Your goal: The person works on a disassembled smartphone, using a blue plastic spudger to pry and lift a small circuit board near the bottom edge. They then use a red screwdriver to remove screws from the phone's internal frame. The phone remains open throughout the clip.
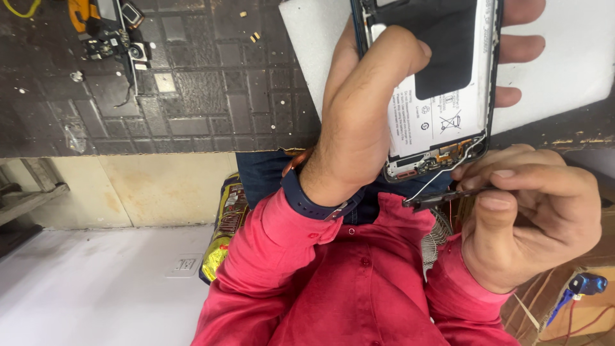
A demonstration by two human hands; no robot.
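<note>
My left hand [365,122] clenched the opened smartphone [442,83] above the desk [192,83]; my right hand [525,211] pinched tweezers [442,198] at its lower board. It seemed light, fragile inside, best held by its rigid edges.

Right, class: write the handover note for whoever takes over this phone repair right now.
Left hand: grips the opened smartphone, back cover off, battery exposed.
Right hand: pinches tweezers, tip at the free end of a thin white wire that runs from the phone's lower edge.
Done: the phone is opened.
Left: battery and lower board are in place, wire end loose.
Small removed parts lie on the mat.
</note>
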